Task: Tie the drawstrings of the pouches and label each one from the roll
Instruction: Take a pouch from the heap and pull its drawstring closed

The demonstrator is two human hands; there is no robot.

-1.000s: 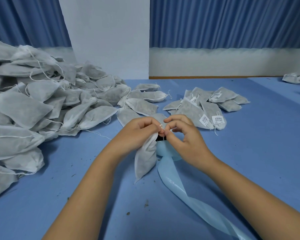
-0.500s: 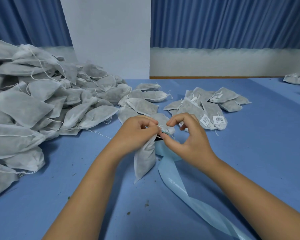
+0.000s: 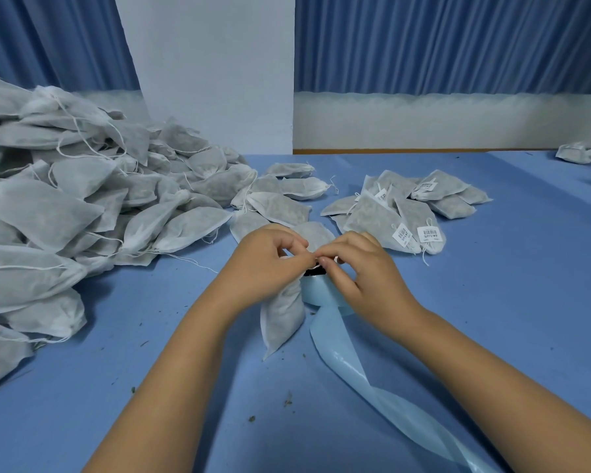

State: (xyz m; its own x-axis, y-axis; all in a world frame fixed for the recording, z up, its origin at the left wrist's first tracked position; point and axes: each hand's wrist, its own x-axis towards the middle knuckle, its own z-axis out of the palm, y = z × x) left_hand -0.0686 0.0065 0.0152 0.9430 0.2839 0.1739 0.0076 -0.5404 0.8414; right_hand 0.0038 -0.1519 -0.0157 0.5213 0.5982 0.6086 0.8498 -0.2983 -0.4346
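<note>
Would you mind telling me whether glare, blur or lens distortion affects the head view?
Head view: soft, even light; a glare streak on the light-blue liner strip; wide-angle stretch smears the pouch pile at the left edge; print on the barcode labels is too small to read.

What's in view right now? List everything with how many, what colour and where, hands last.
pile of pouches: too many to count, grey-white, left, spilling toward centre
labelled pouches: several, grey-white, right of centre, beyond the hands
labels: at least four, white with barcodes, on those pouches
far pouches: a few, grey-white, far right edge
held pouch: one, grey-white, hanging below the left hand
roll: one, light blue, under the hands
strip: one, light blue, trailing from the roll to lower right
crumbs: scattered, dark, near table
table: one, blue
curtains: two stretches, blue, back
pillar: one, white, between the curtains
left hand: pinches the held pouch's top
right hand: pinches there too
</note>
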